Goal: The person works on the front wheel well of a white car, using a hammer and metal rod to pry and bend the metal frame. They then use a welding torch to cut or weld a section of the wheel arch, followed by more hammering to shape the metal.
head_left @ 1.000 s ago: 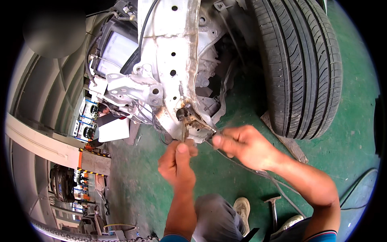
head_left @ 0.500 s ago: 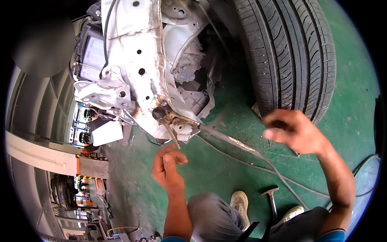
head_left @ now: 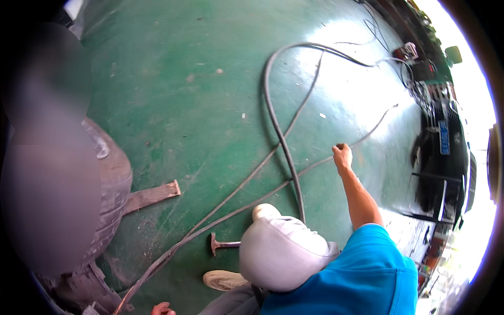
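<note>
My right arm, in a blue sleeve, stretches out to the right over the green floor point(head_left: 189, 115). At its end my right hand point(head_left: 342, 154) is closed, fingers curled in. A thin grey hose point(head_left: 315, 165) runs along the floor behind this hand; whether the fingers hold anything is hidden. Only part of my left hand point(head_left: 164, 309) shows at the lower edge. Its fingers look curled, and what they may hold is out of sight. Nearest to it is the bundle of hoses point(head_left: 152, 270) running up from the lower left. A hammer point(head_left: 226, 244) lies beside my shoe point(head_left: 224, 280).
A tyre point(head_left: 114, 176) stands at the left, partly behind a dark blur, with a wooden block point(head_left: 152, 198) by it. A thicker black cable point(head_left: 270, 100) loops across the floor. Far right are a dark vehicle point(head_left: 443, 173) and a red-and-black machine point(head_left: 407, 52) with cables.
The view has swung right, so the white car body has left the picture and the tyre is at the left edge. My right hand has reached out rightward; my left is at the lower edge.
</note>
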### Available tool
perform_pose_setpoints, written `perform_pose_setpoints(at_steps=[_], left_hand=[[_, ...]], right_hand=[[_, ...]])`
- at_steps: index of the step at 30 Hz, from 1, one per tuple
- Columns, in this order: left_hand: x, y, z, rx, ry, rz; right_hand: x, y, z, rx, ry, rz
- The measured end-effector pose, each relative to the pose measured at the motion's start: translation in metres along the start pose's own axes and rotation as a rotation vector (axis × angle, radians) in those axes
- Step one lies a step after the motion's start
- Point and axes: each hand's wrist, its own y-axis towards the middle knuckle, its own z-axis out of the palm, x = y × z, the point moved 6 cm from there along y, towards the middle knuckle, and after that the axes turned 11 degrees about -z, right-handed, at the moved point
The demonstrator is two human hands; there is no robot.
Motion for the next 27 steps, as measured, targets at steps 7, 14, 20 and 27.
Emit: perform_pose_setpoints(at_steps=[7,14,20,27], left_hand=[[0.039,0.069,-0.056,0.054,0.083,-0.027],[-0.004,0.084,-0.035,0.15,0.503,-0.087],[0.043,0.165,-0.034,0.229,0.524,-0.085],[0.192,0.218,-0.056,0.217,0.276,-0.067]], right_hand=[[-0.08,-0.174,-0.023,0.392,-0.353,0.316],[-0.208,-0.275,-0.108,0.276,-0.591,0.736],[-0.184,-0.178,-0.107,0.298,-0.646,0.619],[-0.16,-0.093,-0.044,0.313,-0.689,0.337]])
